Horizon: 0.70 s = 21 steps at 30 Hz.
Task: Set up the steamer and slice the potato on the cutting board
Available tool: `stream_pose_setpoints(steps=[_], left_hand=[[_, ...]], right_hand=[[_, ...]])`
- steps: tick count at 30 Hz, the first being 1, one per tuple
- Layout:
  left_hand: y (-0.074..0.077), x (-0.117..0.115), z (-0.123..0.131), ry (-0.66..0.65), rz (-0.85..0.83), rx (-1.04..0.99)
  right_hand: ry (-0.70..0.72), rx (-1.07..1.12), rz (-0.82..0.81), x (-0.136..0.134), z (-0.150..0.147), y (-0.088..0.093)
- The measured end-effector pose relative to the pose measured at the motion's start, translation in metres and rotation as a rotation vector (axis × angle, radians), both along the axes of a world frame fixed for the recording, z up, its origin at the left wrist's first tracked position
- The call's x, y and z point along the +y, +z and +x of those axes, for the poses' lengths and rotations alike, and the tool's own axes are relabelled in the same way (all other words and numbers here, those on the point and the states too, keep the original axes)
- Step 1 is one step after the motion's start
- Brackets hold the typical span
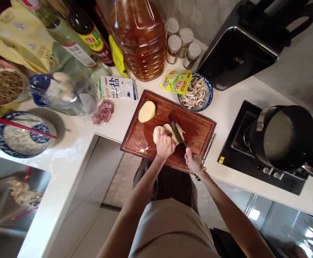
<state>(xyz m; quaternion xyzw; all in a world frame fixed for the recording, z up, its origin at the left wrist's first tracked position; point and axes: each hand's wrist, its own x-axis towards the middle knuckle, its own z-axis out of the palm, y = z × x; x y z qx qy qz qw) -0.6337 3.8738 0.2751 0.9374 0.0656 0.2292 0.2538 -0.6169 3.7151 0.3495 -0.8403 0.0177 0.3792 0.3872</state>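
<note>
A wooden cutting board [135, 134] lies on the counter in front of me. My left hand [165, 144] presses its bent fingers onto peeled potato slices [159, 133] on the board. Wrapped round a knife handle, my right hand [194, 160] is at the board's near right edge. The dark knife blade [176, 132] stands in the potato just right of my left fingers, with thin pale strips beside it. Another peeled potato half [147, 111] rests at the board's upper left, apart from both hands.
Behind the board are a bowl of sliced mushrooms [203, 94], seasoning packets, spice jars [174, 46] and a big oil jug [143, 39]. A pot [280, 138] sits on the stove at right. Bagged meat [103, 111], a patterned bowl [14, 143] and a sink [0, 204] are left.
</note>
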Motion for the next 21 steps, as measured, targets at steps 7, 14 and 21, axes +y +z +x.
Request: stream_pose_setpoints(steps=[7, 14, 21], left_hand=[[0.0, -0.001, 0.0, 0.018, 0.002, 0.007], [0.0, -0.001, 0.001, 0.019, -0.03, 0.018], [0.0, -0.001, 0.0, -0.011, -0.041, 0.043]], right_hand=[[0.067, -0.064, -0.024, -0.007, -0.007, 0.014], [0.097, -0.108, -0.067, 0.0, -0.01, 0.013], [0.106, -0.11, -0.102, -0.001, -0.013, 0.019]])
